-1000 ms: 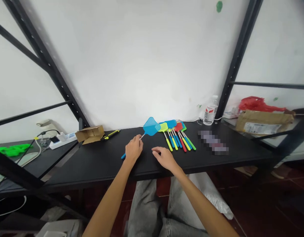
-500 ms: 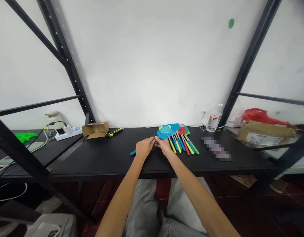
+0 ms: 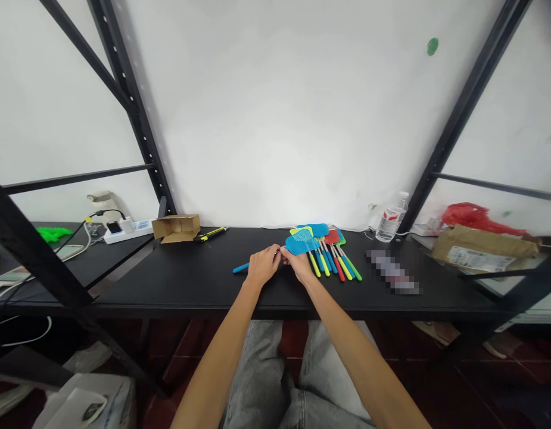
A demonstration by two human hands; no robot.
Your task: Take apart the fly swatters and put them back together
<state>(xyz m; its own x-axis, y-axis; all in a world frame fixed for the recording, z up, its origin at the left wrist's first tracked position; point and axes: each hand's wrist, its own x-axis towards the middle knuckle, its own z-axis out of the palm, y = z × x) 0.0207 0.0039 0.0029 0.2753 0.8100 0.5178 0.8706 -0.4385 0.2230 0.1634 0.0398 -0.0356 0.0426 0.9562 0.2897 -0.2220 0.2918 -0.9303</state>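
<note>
Between my two hands lies a blue fly swatter, its mesh head [image 3: 301, 242] to the right and its blue handle [image 3: 240, 268] sticking out to the left. My left hand [image 3: 263, 264] is closed round the handle side. Close beside it, my right hand [image 3: 296, 262] pinches the swatter near the base of its head. Fingers hide most of the shaft. Just right of my right hand, several other fly swatters [image 3: 335, 262] are fanned out on the black table [image 3: 181, 286], with blue, yellow, red and green handles and their heads overlapping toward the wall.
An open cardboard box [image 3: 176, 229] and a black-yellow utility knife [image 3: 211, 234] lie at the back left. A water bottle [image 3: 391, 217] stands at the back right, behind a blurred object [image 3: 394, 272]. Black shelf posts [image 3: 141, 119] rise at both sides. A power strip [image 3: 128, 231] sits farther left.
More of the blue handle shows left of my left hand, and it slants more. Both hands stay close together on the swatter. The head view has shifted slightly.
</note>
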